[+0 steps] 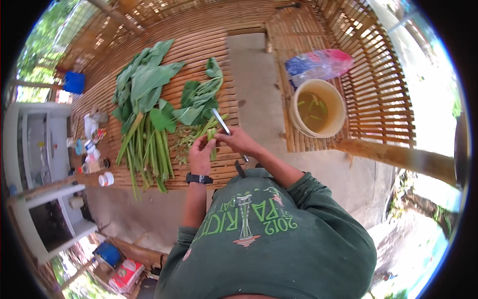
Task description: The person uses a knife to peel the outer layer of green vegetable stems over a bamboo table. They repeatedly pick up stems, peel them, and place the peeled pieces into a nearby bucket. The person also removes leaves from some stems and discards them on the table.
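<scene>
My left hand (201, 153) is closed on a short piece of green stalk (211, 133), held over the near right edge of the bamboo platform. In my right hand (241, 141) is a knife, its pale blade (219, 119) pointing up and away, its fingers close against the stalk. Just beyond my hands lie green peelings and thin stalk scraps (183, 144). A small heap of limp leaves (199, 102) is behind them. To the left rests a big bundle of long green stalks (147, 149) with broad leaves (144, 84) at its far end.
On the bamboo bench at right stands a white bucket (318, 108) of yellowish water with cut green pieces in it. A crumpled plastic bag (318, 66) lies behind it. Small bottles and jars (92, 149) line the platform's left side, near a pale cabinet (40, 144).
</scene>
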Motion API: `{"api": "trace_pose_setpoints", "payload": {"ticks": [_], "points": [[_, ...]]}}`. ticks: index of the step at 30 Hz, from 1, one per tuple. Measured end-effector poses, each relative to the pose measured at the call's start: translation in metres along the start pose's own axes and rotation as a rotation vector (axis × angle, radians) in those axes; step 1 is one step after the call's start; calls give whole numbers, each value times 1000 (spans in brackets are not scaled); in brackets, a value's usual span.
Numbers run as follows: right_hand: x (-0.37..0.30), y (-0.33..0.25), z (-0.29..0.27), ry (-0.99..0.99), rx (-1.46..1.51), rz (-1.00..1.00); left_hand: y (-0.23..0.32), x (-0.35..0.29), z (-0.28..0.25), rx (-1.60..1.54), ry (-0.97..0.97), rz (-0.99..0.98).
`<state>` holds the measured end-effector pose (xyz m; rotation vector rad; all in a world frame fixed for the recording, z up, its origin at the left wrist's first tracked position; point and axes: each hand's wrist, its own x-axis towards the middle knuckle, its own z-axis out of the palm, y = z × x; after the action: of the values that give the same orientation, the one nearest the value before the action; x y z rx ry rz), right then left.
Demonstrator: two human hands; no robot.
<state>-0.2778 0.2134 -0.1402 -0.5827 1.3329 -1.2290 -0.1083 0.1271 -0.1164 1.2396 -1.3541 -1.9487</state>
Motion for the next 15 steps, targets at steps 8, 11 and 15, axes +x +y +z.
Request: {"api": "trace_pose_setpoints", "payload": {"ticks": [8,11,15], "points": [[-23,-39,-11,-22,49,80,0,3,-9,-100,-84,-28],[-23,-30,-3,12,68,83,-2,3,2,-175,-126,-102],[-21,-8,-17,226,335,116,0,8,-4,-442,-86,-230]]}}
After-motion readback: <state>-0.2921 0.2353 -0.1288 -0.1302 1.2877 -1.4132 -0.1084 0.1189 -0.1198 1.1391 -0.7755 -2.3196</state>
